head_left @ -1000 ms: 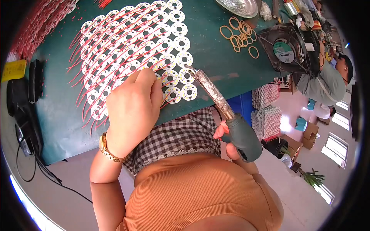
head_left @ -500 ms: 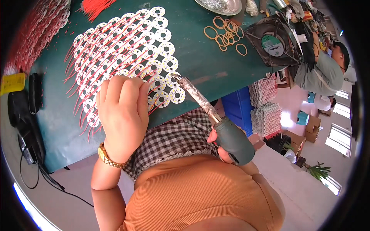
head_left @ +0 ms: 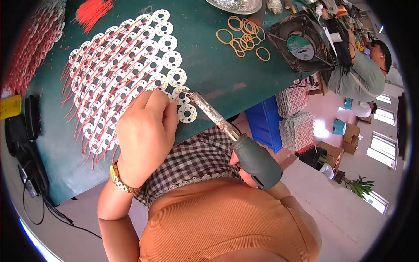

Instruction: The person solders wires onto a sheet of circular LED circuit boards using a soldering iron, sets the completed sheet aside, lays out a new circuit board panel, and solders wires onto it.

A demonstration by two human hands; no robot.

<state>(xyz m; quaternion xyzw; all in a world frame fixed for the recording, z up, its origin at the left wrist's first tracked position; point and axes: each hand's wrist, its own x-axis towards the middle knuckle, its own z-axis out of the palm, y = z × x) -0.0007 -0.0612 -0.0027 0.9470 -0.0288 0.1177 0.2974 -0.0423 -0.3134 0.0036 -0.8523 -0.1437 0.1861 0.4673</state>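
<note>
— Left hand (head_left: 146, 131)?
— Resting palm-down on the green table (head_left: 214, 70), fingers curled together, fingertips (head_left: 168, 102) pressed at the near edge of the sheet of round white LED boards (head_left: 126, 74). Gold wristwatch (head_left: 120, 179) on the wrist. Whether anything is pinched under the fingertips: cannot tell, hidden by the hand itself.

— Right hand (head_left: 242, 168)?
— Mostly hidden, only fingers showing, wrapped tight around the dark green grip of a soldering iron (head_left: 231, 135). Foil-wrapped shaft slanting up and left, tip touching or just above the boards right beside the left fingertips.

— Boards themselves?
— Spread in diagonal rows across the left half of the table, overlapping slightly, thin red wires (head_left: 91, 87) running out from them toward the left and lower left. One loose board (head_left: 187, 113) just below the iron's shaft, near the table's edge.

— Around that?
— Bundle of red wire (head_left: 91, 11) at the top left. Scatter of tan rubber bands (head_left: 242, 37) at the top, well apart from the hands. Black square fan (head_left: 301, 43) just right of the bands. Metal dish (head_left: 235, 5) at the top edge. Black cables and a black box (head_left: 30, 144) along the left rim. Another person in a grey-green top (head_left: 358, 76) seated at the far right. Stacks of white boards (head_left: 297, 118) and a blue crate (head_left: 264, 122) below the table edge.
</note>
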